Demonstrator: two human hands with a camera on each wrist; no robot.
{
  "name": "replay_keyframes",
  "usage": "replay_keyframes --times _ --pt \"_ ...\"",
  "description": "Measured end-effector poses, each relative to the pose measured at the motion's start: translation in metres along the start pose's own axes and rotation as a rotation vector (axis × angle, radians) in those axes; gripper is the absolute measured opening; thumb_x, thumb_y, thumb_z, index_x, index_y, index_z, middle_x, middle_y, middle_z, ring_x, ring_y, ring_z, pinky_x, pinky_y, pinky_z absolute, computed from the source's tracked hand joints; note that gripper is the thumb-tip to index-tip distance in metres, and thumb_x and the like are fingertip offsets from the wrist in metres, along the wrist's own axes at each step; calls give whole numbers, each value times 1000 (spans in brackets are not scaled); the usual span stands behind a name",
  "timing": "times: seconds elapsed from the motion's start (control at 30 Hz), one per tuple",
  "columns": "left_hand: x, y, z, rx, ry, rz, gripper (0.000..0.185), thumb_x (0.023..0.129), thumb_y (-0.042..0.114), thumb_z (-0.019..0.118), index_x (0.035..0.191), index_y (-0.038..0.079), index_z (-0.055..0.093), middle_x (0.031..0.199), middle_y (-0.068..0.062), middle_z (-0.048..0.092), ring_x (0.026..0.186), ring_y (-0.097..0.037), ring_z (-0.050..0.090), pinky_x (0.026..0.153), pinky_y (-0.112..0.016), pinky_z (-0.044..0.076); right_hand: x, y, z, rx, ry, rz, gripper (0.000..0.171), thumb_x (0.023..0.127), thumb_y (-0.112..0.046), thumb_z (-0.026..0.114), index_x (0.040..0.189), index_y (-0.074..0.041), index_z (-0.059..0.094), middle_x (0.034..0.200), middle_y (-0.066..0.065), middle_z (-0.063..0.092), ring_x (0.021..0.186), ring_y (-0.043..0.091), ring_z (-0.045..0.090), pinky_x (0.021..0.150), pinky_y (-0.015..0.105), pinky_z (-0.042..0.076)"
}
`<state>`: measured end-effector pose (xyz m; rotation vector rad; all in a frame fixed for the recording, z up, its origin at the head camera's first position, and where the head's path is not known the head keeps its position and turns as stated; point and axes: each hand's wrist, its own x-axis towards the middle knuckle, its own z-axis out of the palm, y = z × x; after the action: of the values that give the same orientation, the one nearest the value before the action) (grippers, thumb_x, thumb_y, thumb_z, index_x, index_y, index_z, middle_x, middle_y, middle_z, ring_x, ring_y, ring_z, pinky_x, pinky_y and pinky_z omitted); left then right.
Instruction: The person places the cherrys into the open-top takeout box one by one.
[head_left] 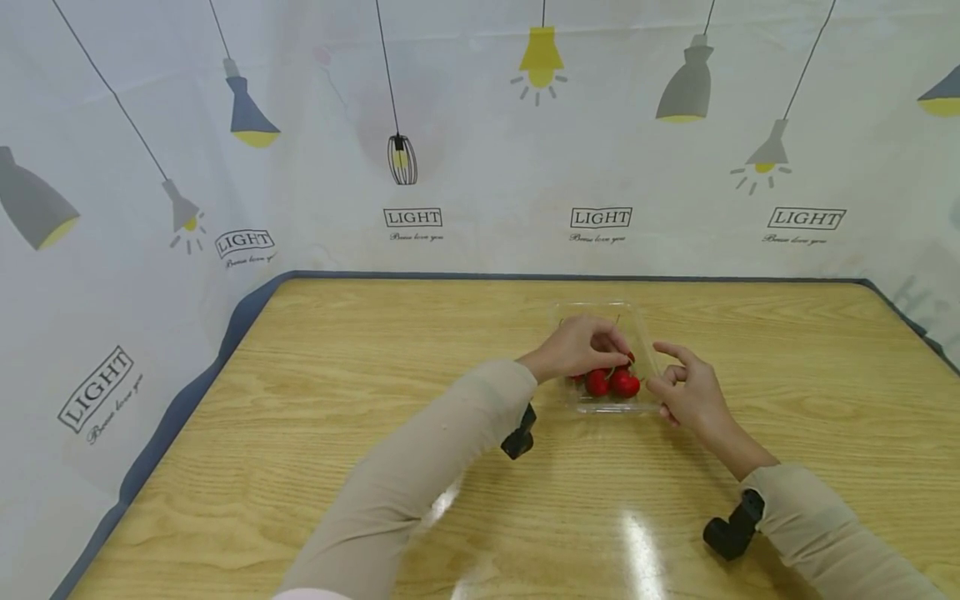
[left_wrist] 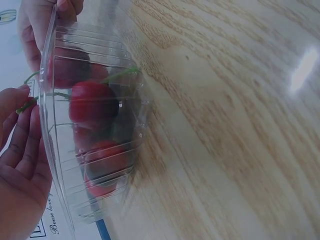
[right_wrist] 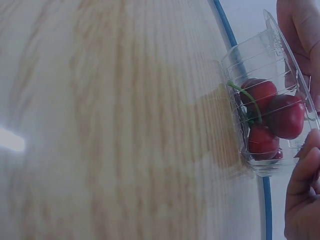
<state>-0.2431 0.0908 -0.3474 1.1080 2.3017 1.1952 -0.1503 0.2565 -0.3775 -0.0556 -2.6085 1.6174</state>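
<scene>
A clear plastic box (head_left: 615, 408) stands on the table with several red cherries (head_left: 624, 384) in it, some with green stems. Over its open top, my left hand (head_left: 576, 346) pinches a green cherry stem (left_wrist: 27, 105) between thumb and fingertips, as the left wrist view shows. My right hand (head_left: 693, 396) holds the box's right rim, its index finger held out away from the thumb. Through the ribbed wall, the right wrist view shows dark red cherries (right_wrist: 286, 116) heaped together. The left hand hides part of the heap from the head view.
The box rests on a wood-grain table (head_left: 375, 333) toward its far side. A white cloth (head_left: 495, 167) printed with lamps hangs behind and to the left. Black wrist cameras (head_left: 735, 525) sit under both sleeves.
</scene>
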Motion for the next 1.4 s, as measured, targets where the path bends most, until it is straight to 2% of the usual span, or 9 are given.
replay_keyframes --times 0.43,0.87,1.23,1.4 --pt "-1 -4 1 4 25 0 11 80 16 66 89 9 65 84 4 64 74 -2 57 69 -12 43 0 0 1 2 -3 -10 54 83 2 49 134 2 29 55 1 42 37 12 46 35 27 40" --pt "-2 -7 2 -2 34 16 11 79 11 67 88 5 65 86 -1 64 72 -3 57 69 -12 43 -1 -1 1 -5 7 -15 55 83 2 50 134 4 29 55 3 43 36 11 46 34 26 39" --pt "-4 -7 -1 -6 46 -17 13 80 15 66 90 7 65 87 1 64 74 -3 57 68 -13 44 -1 0 1 -7 4 -22 53 84 2 49 133 3 30 55 1 43 36 12 46 34 27 40" --pt "-5 -10 -2 -10 57 -12 13 81 14 65 91 6 65 89 0 63 76 -3 57 70 -13 43 -2 -1 1 2 -5 -26 53 84 1 49 133 3 29 55 2 44 37 13 46 34 28 39"
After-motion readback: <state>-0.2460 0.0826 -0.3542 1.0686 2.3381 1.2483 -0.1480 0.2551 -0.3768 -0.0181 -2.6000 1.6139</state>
